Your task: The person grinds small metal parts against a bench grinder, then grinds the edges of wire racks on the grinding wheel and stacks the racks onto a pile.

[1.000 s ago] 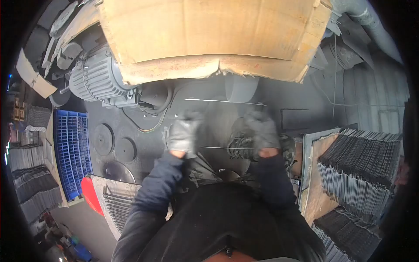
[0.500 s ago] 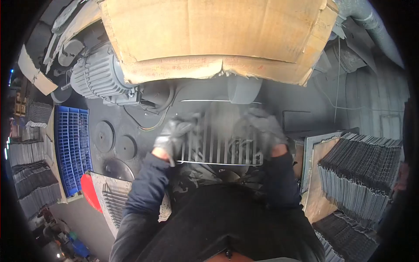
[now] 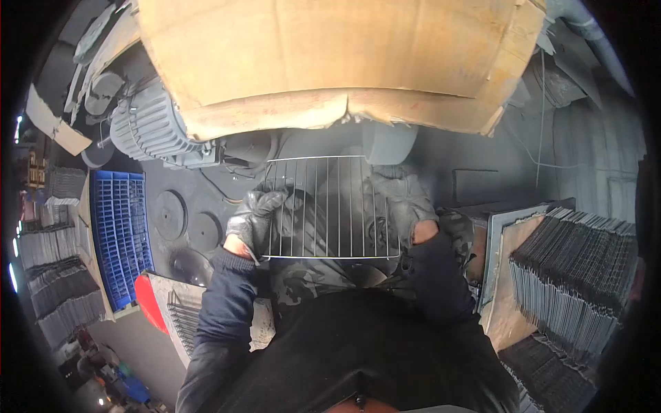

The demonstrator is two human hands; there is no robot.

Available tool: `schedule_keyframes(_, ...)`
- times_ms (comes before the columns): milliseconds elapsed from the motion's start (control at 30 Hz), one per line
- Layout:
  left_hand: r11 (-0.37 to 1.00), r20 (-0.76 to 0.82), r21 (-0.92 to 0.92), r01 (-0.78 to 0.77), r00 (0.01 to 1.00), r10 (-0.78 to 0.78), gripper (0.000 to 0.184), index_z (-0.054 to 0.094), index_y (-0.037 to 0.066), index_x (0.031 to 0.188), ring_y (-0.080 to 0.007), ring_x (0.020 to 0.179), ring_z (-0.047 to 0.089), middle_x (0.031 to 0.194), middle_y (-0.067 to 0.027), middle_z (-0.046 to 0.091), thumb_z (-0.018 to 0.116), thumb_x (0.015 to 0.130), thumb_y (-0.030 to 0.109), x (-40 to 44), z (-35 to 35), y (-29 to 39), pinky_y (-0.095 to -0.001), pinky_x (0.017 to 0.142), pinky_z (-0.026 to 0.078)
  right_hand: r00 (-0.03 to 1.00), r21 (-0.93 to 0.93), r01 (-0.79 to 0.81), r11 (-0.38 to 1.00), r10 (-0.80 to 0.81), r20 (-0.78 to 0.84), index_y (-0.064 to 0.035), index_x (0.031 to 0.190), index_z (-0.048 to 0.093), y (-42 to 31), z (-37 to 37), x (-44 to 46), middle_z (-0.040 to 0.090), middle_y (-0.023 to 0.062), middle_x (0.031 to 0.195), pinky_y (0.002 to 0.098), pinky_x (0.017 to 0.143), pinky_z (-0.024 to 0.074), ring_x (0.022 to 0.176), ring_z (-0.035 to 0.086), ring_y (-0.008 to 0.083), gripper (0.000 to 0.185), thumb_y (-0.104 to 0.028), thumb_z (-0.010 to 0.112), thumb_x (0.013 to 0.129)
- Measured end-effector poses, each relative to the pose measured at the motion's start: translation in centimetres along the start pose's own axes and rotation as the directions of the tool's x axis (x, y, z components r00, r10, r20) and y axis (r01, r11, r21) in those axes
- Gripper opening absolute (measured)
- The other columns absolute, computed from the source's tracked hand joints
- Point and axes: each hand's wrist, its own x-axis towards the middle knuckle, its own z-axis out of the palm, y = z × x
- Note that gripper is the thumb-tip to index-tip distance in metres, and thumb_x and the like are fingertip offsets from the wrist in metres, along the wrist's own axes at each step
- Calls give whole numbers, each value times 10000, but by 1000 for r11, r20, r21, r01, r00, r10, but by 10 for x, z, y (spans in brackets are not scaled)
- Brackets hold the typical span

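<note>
Between my hands is a rectangular wire rack (image 3: pixel 339 213) with thin parallel bars, its lower edge toward my body. The gloved left hand (image 3: pixel 255 215) is closed around the left side of it. On the opposite side, my right hand (image 3: pixel 405 202), also gloved, grips the rack's right edge. Just beyond the rack's upper right corner, a grey wheel (image 3: pixel 390 144) shows below a cardboard sheet (image 3: pixel 337 55). Whether the rack touches the wheel I cannot tell.
A ribbed motor (image 3: pixel 150 124) stands at the upper left. Left are a blue plastic crate (image 3: pixel 120 237) and round discs (image 3: pixel 170 215). Stacks of wire racks (image 3: pixel 571 268) stand at the right; more stacked racks (image 3: pixel 62 289) are at the far left.
The rack was blurred by motion and now shows sharply, with its upper edge visible. My hands have shifted slightly left, still gripping it. The camera view has also shifted a little.
</note>
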Motion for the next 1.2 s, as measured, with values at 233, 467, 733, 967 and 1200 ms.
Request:
schedule_keyframes(233, 535, 631, 562, -631, 745, 215, 177, 779, 97, 1013, -217, 988, 712, 1118, -74, 738, 660, 890, 48, 59, 119, -42, -345, 827, 576, 905, -534, 210, 819, -369, -211, -15, 1148, 691, -79, -94, -124, 715, 114, 1133, 313, 774, 600, 962, 721, 183, 199, -90, 634, 973)
schedule_keyframes(467, 903, 691, 80, -422, 677, 255, 257, 656, 10, 1204, -236, 1070, 687, 1181, -116, 696, 679, 963, 96, 8, 188, -62, -351, 956, 562, 809, -562, 398, 725, -566, -157, -12, 1213, 658, -83, -111, -266, 675, 118, 1233, 293, 908, 546, 1117, 648, 150, 245, -90, 659, 981)
schedule_keyframes(733, 837, 333, 6, -547, 790, 514, 404, 639, 7, 1221, -230, 1100, 687, 1197, -130, 701, 789, 852, -62, -50, 153, -66, -365, 964, 590, 761, -212, 579, 787, -615, -206, 21, 1236, 649, -44, -52, -268, 670, 144, 1205, 382, 964, 541, 1135, 634, 242, 548, -319, 860, 862)
schedule_keyframes(967, 727, 154, 128, -675, 738, 657, 452, 635, -1, 1226, -228, 1070, 696, 1186, -131, 705, 835, 822, -28, -97, 130, -53, -340, 946, 592, 632, -602, 621, 503, -775, 4, -20, 1175, 694, -43, -13, -258, 732, 98, 1033, 300, 879, 560, 960, 706, 216, 392, -315, 776, 931)
schedule_keyframes(1200, 525, 231, 799, -294, 956, 183, 196, 726, 77, 1093, -151, 799, 711, 962, -69, 747, 724, 948, 210, -98, 119, -21, -324, 672, 551, 676, -281, 732, 621, -713, 185, 34, 1199, 662, -44, -41, -236, 731, 201, 1200, 334, 966, 559, 1083, 718, 260, 407, -286, 698, 949)
